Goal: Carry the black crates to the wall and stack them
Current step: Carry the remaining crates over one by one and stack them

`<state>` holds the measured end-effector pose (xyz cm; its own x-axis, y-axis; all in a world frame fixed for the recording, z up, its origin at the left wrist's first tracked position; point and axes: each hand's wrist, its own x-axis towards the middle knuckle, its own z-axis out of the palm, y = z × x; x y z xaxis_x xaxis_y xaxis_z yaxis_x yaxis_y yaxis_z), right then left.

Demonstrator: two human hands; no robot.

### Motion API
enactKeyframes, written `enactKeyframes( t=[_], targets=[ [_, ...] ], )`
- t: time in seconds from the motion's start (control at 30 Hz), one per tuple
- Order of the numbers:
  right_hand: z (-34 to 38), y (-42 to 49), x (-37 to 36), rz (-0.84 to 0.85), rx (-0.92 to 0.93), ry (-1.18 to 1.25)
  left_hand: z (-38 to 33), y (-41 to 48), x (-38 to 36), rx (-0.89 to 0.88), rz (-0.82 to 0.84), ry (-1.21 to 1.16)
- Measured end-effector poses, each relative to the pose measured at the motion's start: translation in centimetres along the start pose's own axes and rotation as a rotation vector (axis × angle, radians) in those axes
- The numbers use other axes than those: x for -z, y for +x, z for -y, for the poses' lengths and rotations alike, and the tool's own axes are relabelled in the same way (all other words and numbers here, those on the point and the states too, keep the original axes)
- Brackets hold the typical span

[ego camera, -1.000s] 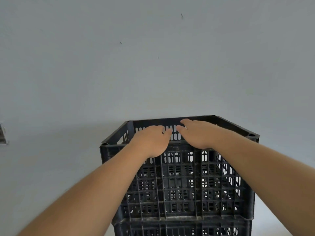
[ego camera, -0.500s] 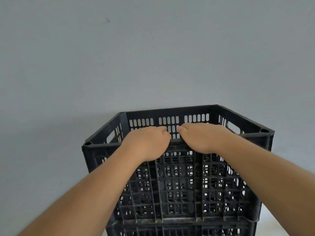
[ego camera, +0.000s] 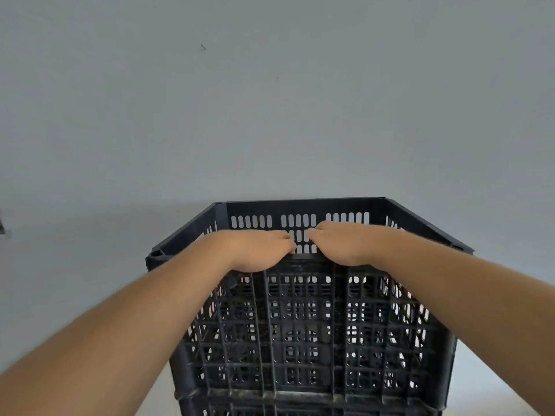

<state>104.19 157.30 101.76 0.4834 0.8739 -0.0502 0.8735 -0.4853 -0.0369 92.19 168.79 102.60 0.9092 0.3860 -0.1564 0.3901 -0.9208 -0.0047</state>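
Top black crate (ego camera: pixel 303 331) sits centre-bottom of frame, resting on a second black crate (ego camera: pixel 309 408) of which only the upper edge shows at the bottom border. Its far wall is close against the grey wall (ego camera: pixel 270 115); cannot tell if they touch.

Left hand (ego camera: pixel 255 250) and right hand (ego camera: pixel 345 243) both lie palm-down over the near rim of the top crate, side by side at mid-rim, thumbs almost meeting but apart. Fingers on each hand are pressed together and curled over the rim edge into the crate; the tips are hidden behind the hands, so how tightly they grip cannot be told. Both forearms run in from the lower corners of the frame.

The top crate looks level and squared on the one below. Pale floor visible at lower right and lower left beside the stack.
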Motion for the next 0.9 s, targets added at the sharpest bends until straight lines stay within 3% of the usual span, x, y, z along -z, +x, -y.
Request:
enactKeyframes(
  t=[0.17,0.43,0.67,0.9],
  targets=[
    [-3.3,0.9,3.1,-0.072,-0.079,0.139,3.3,0.7,2.8,0.063,-0.059,-0.198],
    [-10.5,6.2,6.0,-0.18,-0.241,0.164,12.1,5.6,3.7,0.173,-0.003,-0.106],
    [-14.9,7.6,3.2,-0.109,-0.259,0.036,18.3,9.2,2.6,0.124,-0.005,-0.129],
    [-17.4,7.3,1.0,0.066,-0.269,0.053,20.1,11.8,0.6,-0.006,-0.06,-0.156]
  ],
)
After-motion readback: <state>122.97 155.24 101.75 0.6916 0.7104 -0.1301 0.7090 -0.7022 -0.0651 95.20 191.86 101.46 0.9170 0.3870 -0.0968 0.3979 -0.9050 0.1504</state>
